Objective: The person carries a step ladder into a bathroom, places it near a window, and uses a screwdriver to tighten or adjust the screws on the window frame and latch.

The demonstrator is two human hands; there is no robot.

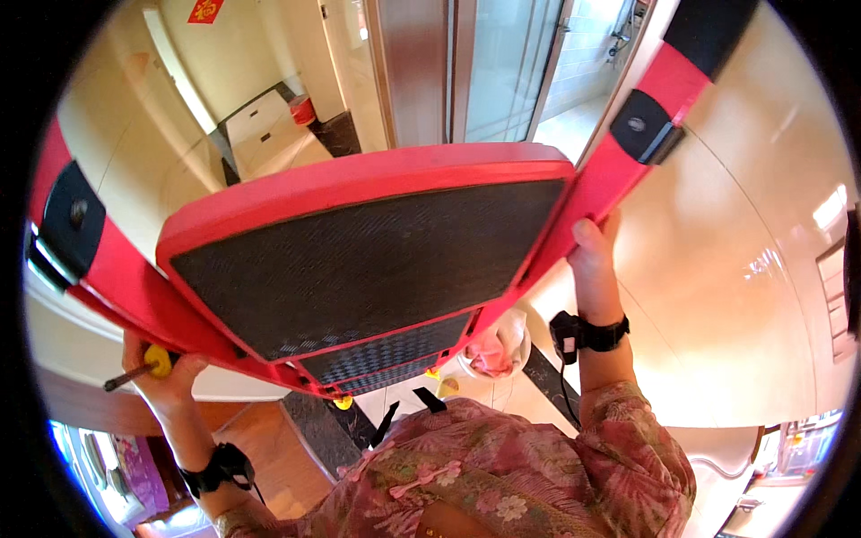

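One black fitting [76, 215], mounted on the near left rail of the ladder. One left hand [175, 381], bare, closed around the left rail; against it, one dark rod with a yellow collar [158, 361], kind uncertain, its free end pointing left. One black strap [218, 471] on the left wrist. One red step ladder [377, 168], black-treaded, tilted, directly before the person and between both hands; the largest tread lies uppermost, smaller-looking ones below. Whether its lower end touches the floor cannot be told. One red container [302, 110], on the floor beyond. One whitish bin [496, 345] with pink contents, just beside the lower treads. One right hand [594, 247], bare, clasping the right rail, fingers partly hidden. One black strap with a cable, right wrist. One black fitting, upper right rail.
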